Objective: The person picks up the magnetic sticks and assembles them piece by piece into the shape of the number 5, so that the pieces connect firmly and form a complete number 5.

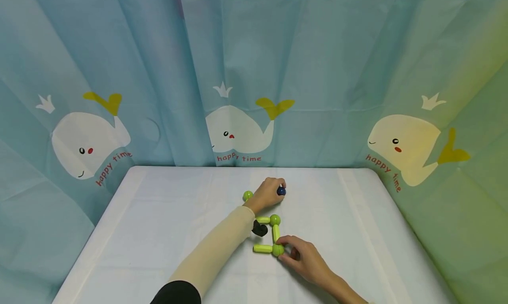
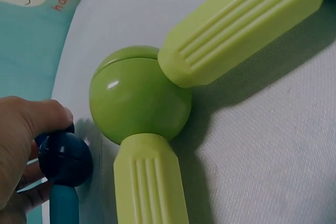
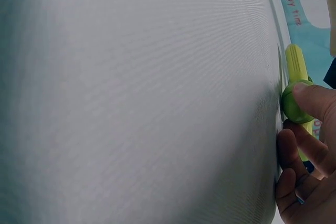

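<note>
Beyond the green pieces, my left hand (image 1: pixel 267 194) grips a dark blue ball (image 1: pixel 281 190). The left wrist view shows a blue rod (image 2: pixel 64 205) joined to that ball. On the table nearer me, my right hand (image 1: pixel 307 259) pinches a green ball (image 1: pixel 278 250) between thumb and finger. A yellow-green rod (image 1: pixel 263 248) points left from this ball, and another rod (image 1: pixel 276 233) links it to a second green ball (image 1: pixel 275 220). From there a further rod (image 1: pixel 263 220) runs left behind my left wrist, which hides part of the green shape.
Another green ball (image 1: pixel 248 195) shows at the far side, beside my left forearm. The white table (image 1: pixel 341 233) ends at a blue curtain (image 1: pixel 325 75) printed with whales. My left sleeve (image 1: pixel 214 246) crosses over the table, with a black object (image 1: pixel 259 228) at its wrist.
</note>
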A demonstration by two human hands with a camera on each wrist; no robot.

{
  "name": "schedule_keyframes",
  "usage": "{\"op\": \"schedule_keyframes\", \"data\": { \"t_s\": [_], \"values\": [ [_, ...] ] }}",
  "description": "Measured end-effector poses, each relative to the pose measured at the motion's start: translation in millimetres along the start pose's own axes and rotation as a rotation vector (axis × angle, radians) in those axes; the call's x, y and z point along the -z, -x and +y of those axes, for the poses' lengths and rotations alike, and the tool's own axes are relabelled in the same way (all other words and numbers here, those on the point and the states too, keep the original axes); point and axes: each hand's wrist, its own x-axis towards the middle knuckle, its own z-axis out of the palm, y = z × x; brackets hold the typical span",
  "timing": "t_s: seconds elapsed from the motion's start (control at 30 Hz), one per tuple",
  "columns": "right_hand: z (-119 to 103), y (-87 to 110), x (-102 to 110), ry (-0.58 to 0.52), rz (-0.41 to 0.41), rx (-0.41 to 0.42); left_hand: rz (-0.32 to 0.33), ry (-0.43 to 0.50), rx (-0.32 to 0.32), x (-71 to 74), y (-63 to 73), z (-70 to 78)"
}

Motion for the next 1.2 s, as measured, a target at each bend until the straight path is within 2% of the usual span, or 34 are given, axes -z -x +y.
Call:
{"op": "schedule_keyframes", "data": {
  "t_s": [0.23,0.5,0.63,0.77,0.87,1.2],
  "values": [
    [0.6,-0.7,0.4,-0.004,-0.017,-0.007,0.042,0.072,-0.035,10.5,4.1,-1.8],
    [-1.6,-3.8,1.4,0.006,-0.048,-0.05,0.092,0.168,-0.122,31.9,19.5,-10.2],
    [-2.0,-3.8,2.3,0.015,-0.059,-0.066,0.135,0.182,-0.154,43.8,34.7,-15.2],
    [-1.4,-4.0,3.3,0.021,-0.056,-0.069,0.212,0.184,-0.238,54.6,52.6,-20.9],
    [-0.6,-4.7,3.7,0.019,-0.067,-0.072,0.24,0.181,-0.272,61.7,67.7,-24.0],
    [0.3,-6.4,4.7,0.009,-0.106,-0.093,0.226,0.249,-0.239,78.3,118.2,-32.2]
  ]
}}
